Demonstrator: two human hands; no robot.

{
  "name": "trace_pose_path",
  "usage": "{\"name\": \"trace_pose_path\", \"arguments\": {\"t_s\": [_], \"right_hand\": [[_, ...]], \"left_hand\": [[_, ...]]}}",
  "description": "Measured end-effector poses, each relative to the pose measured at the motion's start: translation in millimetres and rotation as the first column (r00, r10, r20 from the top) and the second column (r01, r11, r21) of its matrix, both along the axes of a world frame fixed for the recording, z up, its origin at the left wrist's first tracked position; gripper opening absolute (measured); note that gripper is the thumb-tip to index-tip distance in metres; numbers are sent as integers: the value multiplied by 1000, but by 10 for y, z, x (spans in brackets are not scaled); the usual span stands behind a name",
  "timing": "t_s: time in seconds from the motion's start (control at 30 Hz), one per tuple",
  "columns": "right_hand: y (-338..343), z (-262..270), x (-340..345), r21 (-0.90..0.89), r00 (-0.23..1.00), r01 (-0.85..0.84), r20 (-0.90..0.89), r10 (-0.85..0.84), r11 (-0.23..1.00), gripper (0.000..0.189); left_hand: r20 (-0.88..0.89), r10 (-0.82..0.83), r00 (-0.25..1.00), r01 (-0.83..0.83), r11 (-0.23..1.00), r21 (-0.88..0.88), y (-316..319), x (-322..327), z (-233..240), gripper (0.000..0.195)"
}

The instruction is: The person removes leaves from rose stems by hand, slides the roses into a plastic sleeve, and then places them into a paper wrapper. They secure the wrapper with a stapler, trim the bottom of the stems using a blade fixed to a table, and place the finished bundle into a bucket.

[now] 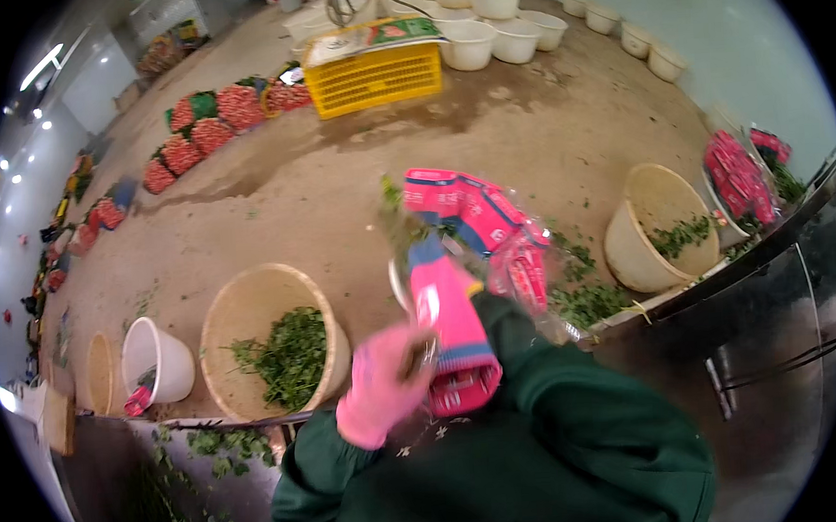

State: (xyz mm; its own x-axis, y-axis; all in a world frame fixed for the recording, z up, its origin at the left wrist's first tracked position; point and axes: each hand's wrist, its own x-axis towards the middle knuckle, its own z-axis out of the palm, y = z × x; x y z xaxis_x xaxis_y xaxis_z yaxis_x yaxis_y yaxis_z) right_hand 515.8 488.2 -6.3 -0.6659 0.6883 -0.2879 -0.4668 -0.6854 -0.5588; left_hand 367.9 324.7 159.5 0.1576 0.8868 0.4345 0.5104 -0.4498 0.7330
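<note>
My left hand [389,379], in a pink glove, is blurred and lies against the near left side of a pink and blue printed plastic packet [453,323]. Something brownish shows between its fingers, too blurred to name. From the right, my dark green sleeve [510,327] reaches in behind the packet, which hides my right hand. Just beyond lie several more pink and blue printed packets [483,215], some in clear plastic. Leafy greens [587,302] are scattered to their right.
A beige tub of greens [213,342] stands left, beside a white bucket [175,366]. Another beige tub [623,250] stands right, by a heap of pink packets [732,173]. Farther off are a yellow crate [380,82], red-and-green bundles [240,107] and white tubs [468,49]. A metal edge [717,281] runs along the right.
</note>
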Motion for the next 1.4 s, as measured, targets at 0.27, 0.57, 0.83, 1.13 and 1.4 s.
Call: {"name": "trace_pose_path", "arguments": {"t_s": [0.27,0.57,0.83,1.13,1.4], "right_hand": [[-28,36,272,-260,977,-58,-211,1,964,58],[-356,-1292,648,530,285,-148,831,-477,835,53],[1457,-697,755,698,21,-69,715,-699,713,43],[-1856,259,-1019,797,941,-42,234,-245,602,35],[-5327,245,-1630,775,493,-570,588,642,-273,31]], "left_hand": [[97,186,978,-97,811,-577,10,98,-1907,23],[469,573,673,261,409,-874,1375,416,-2337,28],[523,501,690,-36,745,-666,914,61,-1311,32],[469,870,154,-325,493,-807,-3747,357,-977,25],[619,645,-448,-475,414,-776,-5773,800,-1496,31]]}}
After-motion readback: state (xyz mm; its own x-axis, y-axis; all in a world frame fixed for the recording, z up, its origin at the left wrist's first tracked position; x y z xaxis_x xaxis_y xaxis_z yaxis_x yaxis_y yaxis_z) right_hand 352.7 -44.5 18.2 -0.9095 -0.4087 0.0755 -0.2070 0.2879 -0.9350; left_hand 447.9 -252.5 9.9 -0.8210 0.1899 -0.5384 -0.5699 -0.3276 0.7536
